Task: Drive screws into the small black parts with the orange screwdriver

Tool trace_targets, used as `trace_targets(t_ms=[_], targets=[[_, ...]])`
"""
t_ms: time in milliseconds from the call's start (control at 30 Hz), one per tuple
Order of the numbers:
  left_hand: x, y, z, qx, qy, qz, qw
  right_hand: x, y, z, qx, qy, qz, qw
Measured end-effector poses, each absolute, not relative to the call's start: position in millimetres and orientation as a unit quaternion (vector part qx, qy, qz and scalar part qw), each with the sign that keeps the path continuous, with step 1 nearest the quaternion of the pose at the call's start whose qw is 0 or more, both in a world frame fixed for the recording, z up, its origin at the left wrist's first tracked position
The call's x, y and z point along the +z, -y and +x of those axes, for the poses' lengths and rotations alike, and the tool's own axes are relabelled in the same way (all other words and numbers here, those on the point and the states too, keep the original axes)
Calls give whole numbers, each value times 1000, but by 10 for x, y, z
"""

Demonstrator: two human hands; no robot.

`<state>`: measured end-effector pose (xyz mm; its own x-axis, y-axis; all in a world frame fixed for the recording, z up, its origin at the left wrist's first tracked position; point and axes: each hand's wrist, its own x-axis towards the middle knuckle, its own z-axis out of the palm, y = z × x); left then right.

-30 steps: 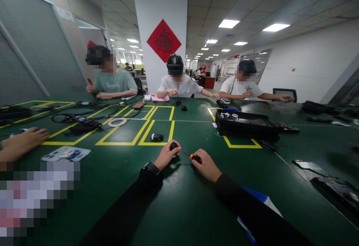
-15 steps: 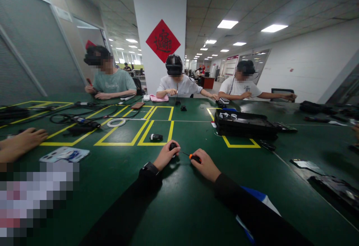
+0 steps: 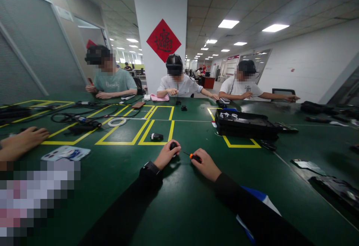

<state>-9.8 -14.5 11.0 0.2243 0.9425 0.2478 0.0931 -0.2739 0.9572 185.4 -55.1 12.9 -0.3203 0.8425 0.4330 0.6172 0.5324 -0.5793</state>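
Just ahead of me over the green table point(image 3: 123, 205), my left hand point(image 3: 166, 155) is closed around a small black rounded part point(image 3: 173, 147), mostly covered by my fingers. My right hand point(image 3: 206, 165) grips a screwdriver point(image 3: 193, 157) by its black and orange handle. The thin shaft points left toward the black part; whether its tip touches the part is too small to tell. Beyond my left hand, inside a yellow taped outline, lies a black cylindrical piece with a white band point(image 3: 156, 137).
Stacked black trays point(image 3: 245, 124) stand at the right. Black cables point(image 3: 75, 119) and a white coiled cable point(image 3: 117, 122) lie left. A patterned phone point(image 3: 66, 153) is near another person's hand point(image 3: 26, 141). A blue and white packet point(image 3: 259, 197) lies under my right forearm. Three people sit opposite.
My hands, the black part and the screwdriver stay almost in place. The view shifts very slightly. At the far right, the seated person's outstretched hand reaches a little farther right.
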Motion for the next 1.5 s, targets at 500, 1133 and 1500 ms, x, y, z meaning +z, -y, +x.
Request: trace_targets(t_ms=[500,1133,1500], targets=[[185,188,-83,477,-408,636,449,113,541,1852,150,798,-455,364],[206,191,-91,475,-419,641,433,172,556,1849,184,767,-489,372],[194,164,-98,449,-432,664,413,199,540,1848,181,761,-493,382]])
